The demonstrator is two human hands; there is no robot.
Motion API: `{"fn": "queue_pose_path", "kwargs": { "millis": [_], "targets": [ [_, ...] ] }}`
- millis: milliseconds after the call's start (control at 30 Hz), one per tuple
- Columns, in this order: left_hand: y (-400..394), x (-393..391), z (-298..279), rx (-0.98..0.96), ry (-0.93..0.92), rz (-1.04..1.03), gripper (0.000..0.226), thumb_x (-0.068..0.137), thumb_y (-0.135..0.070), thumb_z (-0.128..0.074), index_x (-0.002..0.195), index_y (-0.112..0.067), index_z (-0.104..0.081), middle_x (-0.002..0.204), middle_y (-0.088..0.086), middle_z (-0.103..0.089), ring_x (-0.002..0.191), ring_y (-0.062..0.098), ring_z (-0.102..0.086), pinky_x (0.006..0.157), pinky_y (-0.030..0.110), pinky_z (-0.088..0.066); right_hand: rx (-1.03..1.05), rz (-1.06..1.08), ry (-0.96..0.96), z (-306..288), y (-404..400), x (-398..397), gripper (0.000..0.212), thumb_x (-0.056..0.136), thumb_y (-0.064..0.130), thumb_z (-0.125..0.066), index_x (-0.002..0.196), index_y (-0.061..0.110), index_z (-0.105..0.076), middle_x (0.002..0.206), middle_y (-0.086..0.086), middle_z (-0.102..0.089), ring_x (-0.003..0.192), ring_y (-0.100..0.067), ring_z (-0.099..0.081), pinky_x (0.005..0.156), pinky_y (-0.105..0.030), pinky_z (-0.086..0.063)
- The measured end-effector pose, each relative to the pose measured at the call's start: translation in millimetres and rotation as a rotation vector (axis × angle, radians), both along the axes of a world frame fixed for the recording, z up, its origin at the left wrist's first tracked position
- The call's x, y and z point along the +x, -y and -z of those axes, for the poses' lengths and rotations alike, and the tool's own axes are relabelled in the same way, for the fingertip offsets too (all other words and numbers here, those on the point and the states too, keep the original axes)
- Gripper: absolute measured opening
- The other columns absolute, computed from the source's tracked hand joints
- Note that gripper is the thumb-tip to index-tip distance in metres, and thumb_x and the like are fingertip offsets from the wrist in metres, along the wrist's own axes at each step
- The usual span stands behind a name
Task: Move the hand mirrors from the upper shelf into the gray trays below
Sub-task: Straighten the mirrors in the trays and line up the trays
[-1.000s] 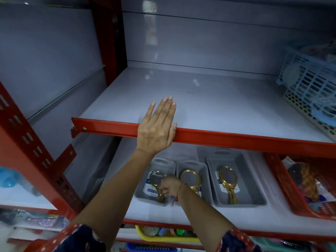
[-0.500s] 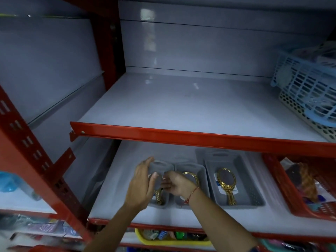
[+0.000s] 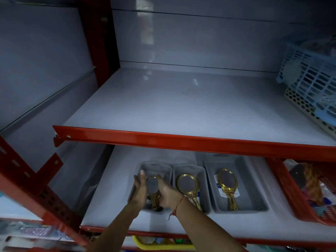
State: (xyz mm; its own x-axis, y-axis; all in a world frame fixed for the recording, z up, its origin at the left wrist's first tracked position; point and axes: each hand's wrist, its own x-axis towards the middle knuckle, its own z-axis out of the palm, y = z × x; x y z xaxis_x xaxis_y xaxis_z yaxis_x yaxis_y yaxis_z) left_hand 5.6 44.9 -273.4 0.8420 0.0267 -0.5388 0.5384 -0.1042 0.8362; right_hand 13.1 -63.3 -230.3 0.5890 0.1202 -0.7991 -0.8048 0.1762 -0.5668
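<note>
Cupping oval gold-framed mirror [image 3: 152,184], both hands, smooth gray plastic tray [image 3: 154,166]

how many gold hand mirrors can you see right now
3. One gold hand mirror lies in the left gray tray between both hands, one in the middle tray, one in the right tray. None shows on the upper shelf.

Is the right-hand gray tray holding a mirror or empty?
Holding one: a gold hand mirror lies flat inside the right gray tray, handle toward the camera.
</note>
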Motion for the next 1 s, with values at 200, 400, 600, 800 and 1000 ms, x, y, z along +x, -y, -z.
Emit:
{"fn": "queue_pose_path", "kwargs": {
  "millis": [200, 400, 600, 800, 1000],
  "targets": [
    [4.2, -3.4, -29.9, -0.083, -0.068, -0.082, 0.089, 0.079, -0.078, -0.011, 0.151, -0.032, 0.013, 0.149, 0.02, -0.038, 0.126, 0.041, -0.05, 0.096, 0.047, -0.042, -0.003, -0.034, -0.016, 5.6, 7.1, -3.1, 0.064, 0.087, 0.061, -0.044, 0.123, 0.009, -0.056, 0.117, -0.015, -0.068, 0.105, -0.03, -0.066, 0.09, -0.041, -0.055],
    [-9.0, 5.5, -17.0, -0.088, -0.139, 0.003, 0.115, 0.059, -0.09, -0.01, 0.152, -0.022, -0.014, 0.123, 0.015, -0.055, 0.094, 0.03, -0.061, 0.066, 0.034, -0.051, -0.049, -0.086, -0.024, 2.3, 12.1, -9.5, 0.071, 0.091, 0.06, -0.036, 0.143, 0.012, -0.036, 0.144, -0.016, -0.046, 0.127, -0.031, -0.049, 0.107, -0.042, -0.036],
    [-7.8, 1.0, -20.0, -0.077, -0.073, -0.024, 0.075, 0.086, -0.074, -0.013, 0.149, -0.034, -0.002, 0.141, 0.018, -0.047, 0.107, 0.044, -0.06, 0.077, 0.043, -0.054, -0.055, -0.072, -0.016, 0.8, 7.4, -10.8, 0.073, 0.09, 0.062, -0.035, 0.146, 0.014, -0.033, 0.147, -0.014, -0.042, 0.133, -0.032, -0.042, 0.113, -0.042, -0.029],
    [-12.2, -3.0, -25.7, -0.099, -0.165, 0.088, 0.081, 0.081, -0.077, -0.004, 0.096, -0.016, -0.055, 0.092, 0.013, -0.06, 0.102, 0.031, -0.056, 0.103, 0.045, -0.041, -0.026, -0.055, -0.031, 5.4, 17.2, -8.9, 0.068, 0.092, 0.055, -0.042, 0.138, 0.004, -0.041, 0.121, -0.018, -0.06, 0.112, -0.03, -0.056, 0.101, -0.038, -0.04],
    [-13.4, 7.3, -25.6, -0.116, -0.305, 0.104, 0.11, 0.07, -0.087, -0.005, 0.125, -0.005, -0.054, 0.132, 0.034, -0.051, 0.123, 0.044, -0.05, 0.104, 0.048, -0.041, -0.038, -0.089, -0.069, -0.3, 12.9, -10.3, 0.068, 0.096, 0.055, -0.031, 0.138, 0.003, -0.042, 0.141, -0.017, -0.051, 0.131, -0.028, -0.047, 0.092, -0.034, -0.041]
  ]
}}
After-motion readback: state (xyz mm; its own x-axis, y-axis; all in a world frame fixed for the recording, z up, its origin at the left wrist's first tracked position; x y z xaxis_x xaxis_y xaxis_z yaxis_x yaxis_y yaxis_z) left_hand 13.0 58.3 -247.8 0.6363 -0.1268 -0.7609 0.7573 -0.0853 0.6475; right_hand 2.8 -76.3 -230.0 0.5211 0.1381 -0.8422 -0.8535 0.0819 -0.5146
